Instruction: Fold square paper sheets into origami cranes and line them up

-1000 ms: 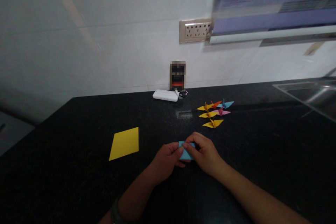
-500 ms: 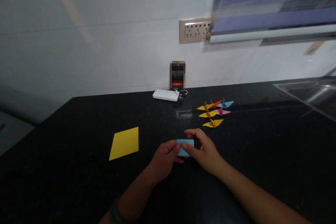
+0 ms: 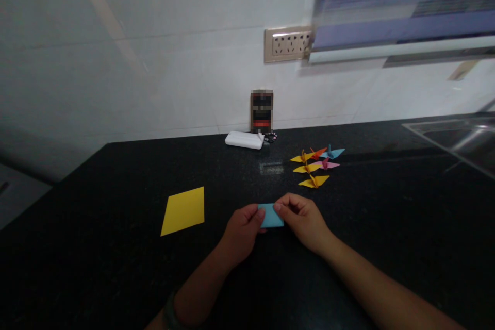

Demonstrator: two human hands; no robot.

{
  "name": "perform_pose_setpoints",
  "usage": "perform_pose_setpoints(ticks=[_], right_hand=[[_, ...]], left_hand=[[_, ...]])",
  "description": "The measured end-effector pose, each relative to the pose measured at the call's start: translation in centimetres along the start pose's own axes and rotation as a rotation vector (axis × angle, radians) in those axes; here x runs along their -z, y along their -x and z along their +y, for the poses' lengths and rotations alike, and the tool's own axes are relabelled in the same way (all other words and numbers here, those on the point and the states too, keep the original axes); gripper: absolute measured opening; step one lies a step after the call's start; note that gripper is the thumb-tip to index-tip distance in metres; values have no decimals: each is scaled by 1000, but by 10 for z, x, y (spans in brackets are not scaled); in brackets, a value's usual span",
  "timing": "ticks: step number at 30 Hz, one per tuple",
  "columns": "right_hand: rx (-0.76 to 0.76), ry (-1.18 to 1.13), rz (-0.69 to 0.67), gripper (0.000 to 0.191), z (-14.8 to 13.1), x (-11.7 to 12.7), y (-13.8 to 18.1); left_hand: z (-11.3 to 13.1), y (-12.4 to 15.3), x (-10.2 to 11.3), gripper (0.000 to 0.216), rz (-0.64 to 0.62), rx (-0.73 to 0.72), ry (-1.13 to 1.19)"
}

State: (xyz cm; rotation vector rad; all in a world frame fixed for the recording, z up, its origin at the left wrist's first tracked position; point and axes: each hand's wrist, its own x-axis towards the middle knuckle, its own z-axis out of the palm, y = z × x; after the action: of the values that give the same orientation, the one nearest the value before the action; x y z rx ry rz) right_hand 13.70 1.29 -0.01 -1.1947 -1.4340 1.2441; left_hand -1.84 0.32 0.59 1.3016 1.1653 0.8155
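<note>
A small folded piece of light-blue paper [image 3: 271, 218] is held between my two hands, just above or on the dark counter. My left hand [image 3: 243, 229] pinches its left edge, thumb on top. At the upper right corner, my right hand [image 3: 303, 219] grips it between thumb and fingers. A flat yellow sheet of paper [image 3: 184, 211] lies to the left of my left hand. Beyond my right hand stand several folded paper cranes; the nearest is a yellow crane [image 3: 314, 181], and a pink crane [image 3: 327, 164] and a blue crane [image 3: 333, 153] are farther back.
On the black countertop [image 3: 116, 180], a white power bank-like block [image 3: 244, 139] with a beaded strap lies near the wall. A blurred-out upright device [image 3: 262, 111] leans behind it. A sink [image 3: 460, 139] is at the right, and a socket panel [image 3: 288, 44] is on the wall.
My right thumb has moved from the middle of the blue paper to its upper right corner, and the right fingers have closed in on that edge. The left hand keeps its hold.
</note>
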Motion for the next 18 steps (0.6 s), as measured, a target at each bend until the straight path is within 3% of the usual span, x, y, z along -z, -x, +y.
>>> perform_pose_setpoints(ticks=[7,15,18], right_hand=[[41,172,-5,17,0,2,1],[264,404,-92,12,-8,1,4],[305,410,-89,14,-7,1,5]], left_hand=[[5,2,3,30,180,-60,-253],[2,4,3,31,61,-168,-400],[0,3,3,32,75,-168,-441]])
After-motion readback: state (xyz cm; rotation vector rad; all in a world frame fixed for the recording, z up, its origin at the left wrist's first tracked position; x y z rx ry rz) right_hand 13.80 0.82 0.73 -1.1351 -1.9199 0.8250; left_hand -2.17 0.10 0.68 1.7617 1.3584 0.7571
